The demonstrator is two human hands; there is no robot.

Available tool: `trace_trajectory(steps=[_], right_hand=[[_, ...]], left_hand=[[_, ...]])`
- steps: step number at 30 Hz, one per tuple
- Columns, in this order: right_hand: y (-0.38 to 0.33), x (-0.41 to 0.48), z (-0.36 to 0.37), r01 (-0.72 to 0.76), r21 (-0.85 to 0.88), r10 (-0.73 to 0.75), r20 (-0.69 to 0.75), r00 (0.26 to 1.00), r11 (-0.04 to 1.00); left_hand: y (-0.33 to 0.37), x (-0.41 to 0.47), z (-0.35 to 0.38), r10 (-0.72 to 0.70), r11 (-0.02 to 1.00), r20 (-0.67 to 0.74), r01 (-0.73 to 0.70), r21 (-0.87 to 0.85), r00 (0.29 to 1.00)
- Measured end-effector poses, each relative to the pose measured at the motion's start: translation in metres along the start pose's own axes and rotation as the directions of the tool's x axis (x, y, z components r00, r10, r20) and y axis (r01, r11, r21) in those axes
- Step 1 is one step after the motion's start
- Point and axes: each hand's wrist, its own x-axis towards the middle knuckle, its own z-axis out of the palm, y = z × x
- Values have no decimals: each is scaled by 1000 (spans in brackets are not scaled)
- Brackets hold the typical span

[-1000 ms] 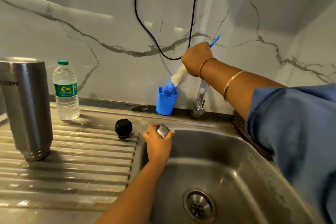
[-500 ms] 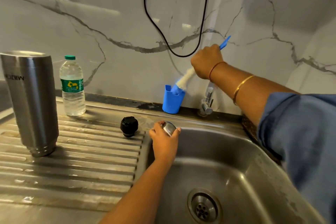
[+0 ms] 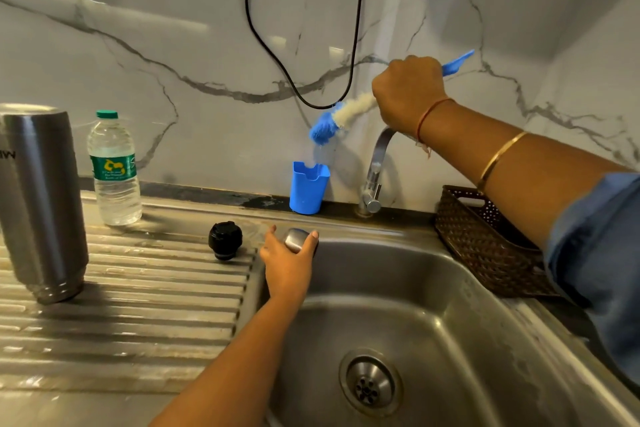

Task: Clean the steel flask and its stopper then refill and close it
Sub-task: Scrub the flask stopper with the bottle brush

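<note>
Sink [image 3: 450, 305] at right, ribbed drainboard [image 3: 138, 305] at left. Steel flask [image 3: 43, 204] standing on drainboard, far left; water bottle [image 3: 114, 170] just behind. Right hand [image 3: 408, 94] clenched round bottle brush [image 3: 337, 118], bristles in the air above blue holder [image 3: 309, 187], tap [image 3: 375, 170] below the wrist. Left hand [image 3: 287, 263] grasping small steel cap [image 3: 297, 240] at basin's rim. Black stopper [image 3: 225, 240] just beside, on drainboard.

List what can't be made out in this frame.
Head view only.
Steel flask: left side and lettering cut off by the frame edge.
Small steel piece: mostly covered by the fingers of the left hand; identity unclear.
Bottle brush: handle's middle hidden inside the right hand.
Brown basket: contents hidden by its wall and the right forearm.
Water bottle: label too small to read.
</note>
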Motion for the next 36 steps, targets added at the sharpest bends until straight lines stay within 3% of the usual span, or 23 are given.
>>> trace_trajectory(steps=[7,10,13,15,20,23,29,34,36], right_hand=[[-21,-30,27,-20,150,9,76,997,989],[-24,-40,37,-116,208,81,168,982,971],[-15,-51,45,-233,345,141,271,952,909],[-6,-65,48,-291,415,168,309,936,862],[10,-127,54,-286,554,150,278,949,782],[10,-168,52,-227,576,75,275,958,785],[-2,-224,48,-102,499,-58,295,954,860],[-7,-229,46,41,349,-134,247,960,936],[-7,-221,44,56,409,-203,324,924,911]], left_hand=[[-5,4,-2,-2,1000,-2,2,-7,1000],[-6,8,-3,-133,973,97,148,-178,986],[-3,9,-4,-288,817,299,396,-419,910],[-2,11,-5,-326,711,368,483,-512,871],[-1,15,-5,-383,495,439,582,-646,813],[-3,16,-4,-369,440,470,597,-671,802],[-8,15,-5,-342,495,459,572,-654,820],[-6,1,-4,-209,748,488,460,-479,848],[-6,-6,-1,-184,813,512,422,-400,839]])
